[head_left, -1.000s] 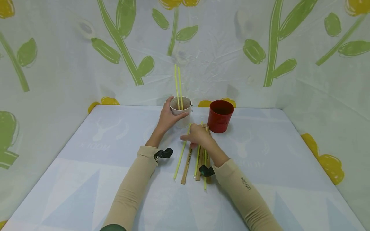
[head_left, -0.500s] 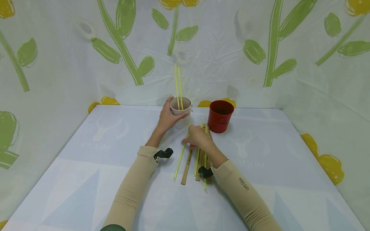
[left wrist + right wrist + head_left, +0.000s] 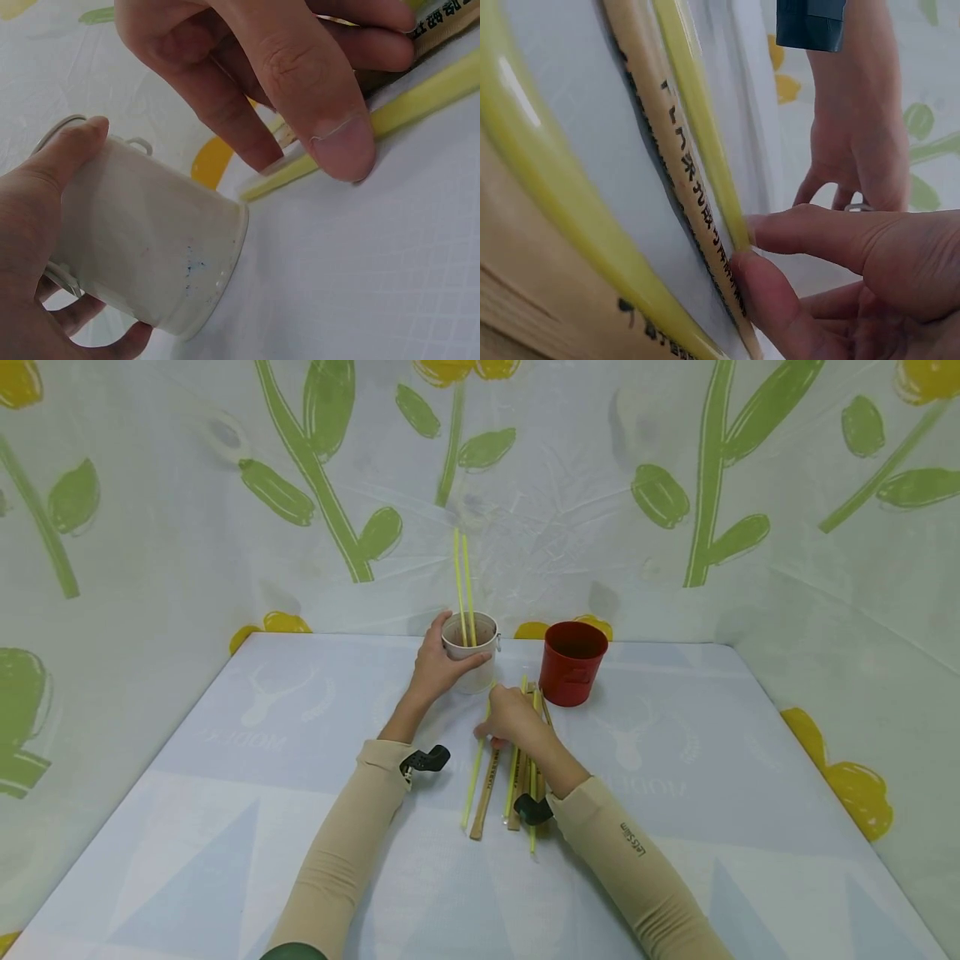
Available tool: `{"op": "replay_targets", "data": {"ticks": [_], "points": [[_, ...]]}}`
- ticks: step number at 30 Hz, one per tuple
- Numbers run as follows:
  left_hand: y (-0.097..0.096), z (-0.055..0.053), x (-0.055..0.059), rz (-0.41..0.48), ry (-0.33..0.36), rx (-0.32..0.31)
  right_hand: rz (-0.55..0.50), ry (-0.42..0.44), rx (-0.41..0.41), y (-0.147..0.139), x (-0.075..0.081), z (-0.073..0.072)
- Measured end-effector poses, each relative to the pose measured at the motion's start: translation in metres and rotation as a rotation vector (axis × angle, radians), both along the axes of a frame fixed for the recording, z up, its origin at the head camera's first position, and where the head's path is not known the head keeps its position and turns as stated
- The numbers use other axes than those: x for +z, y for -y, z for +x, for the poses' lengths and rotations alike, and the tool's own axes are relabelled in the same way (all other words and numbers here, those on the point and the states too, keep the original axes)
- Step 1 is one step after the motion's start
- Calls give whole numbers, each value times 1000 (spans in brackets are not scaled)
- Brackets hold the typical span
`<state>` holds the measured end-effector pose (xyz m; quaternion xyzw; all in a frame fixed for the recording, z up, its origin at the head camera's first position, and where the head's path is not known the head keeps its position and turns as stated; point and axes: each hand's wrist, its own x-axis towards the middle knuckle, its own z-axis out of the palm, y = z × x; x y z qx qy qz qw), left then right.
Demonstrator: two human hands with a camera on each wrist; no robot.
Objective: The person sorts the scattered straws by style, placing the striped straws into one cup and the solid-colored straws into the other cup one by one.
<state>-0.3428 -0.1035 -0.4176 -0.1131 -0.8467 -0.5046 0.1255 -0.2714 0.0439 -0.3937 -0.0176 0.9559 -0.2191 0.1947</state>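
Note:
My left hand (image 3: 437, 672) grips a small white bucket (image 3: 154, 232) near its rim, thumb on one side and fingers round the other. Two yellow straws (image 3: 462, 589) stand upright inside it. Just right of the bucket, my right hand (image 3: 516, 717) pinches the leftmost loose yellow straw (image 3: 435, 91) between thumb and index finger; its lower part still lies close to the tabletop. Beside this straw lies a narrow brown paper packet (image 3: 684, 161) with dark printing. More yellow straws and brown packets lie under and right of the hand, partly hidden by it.
A red bucket (image 3: 573, 665) stands behind and right of the loose straws, near the back edge of the white-and-blue table (image 3: 300, 718). A flower-patterned sheet (image 3: 540, 485) rises behind the table and along both sides.
My right thumb has closed in on the leftmost yellow straw, and that straw's near end has shifted slightly right. The left hand and the white bucket have stayed in place.

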Motion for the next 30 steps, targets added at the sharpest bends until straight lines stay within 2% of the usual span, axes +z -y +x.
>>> {"op": "replay_targets", "data": {"ticks": [10,18,25,30], "points": [[-1,0,0,-1,-1,6,19,2,9,1,1,4],[0,2,1,-5,6,6,85,-70,78,1,-1,5],[0,1,0,-18,7,12,32,-53,49,3,0,9],[0,1,0,-11,10,10,35,-54,39,4,1,11]]}}
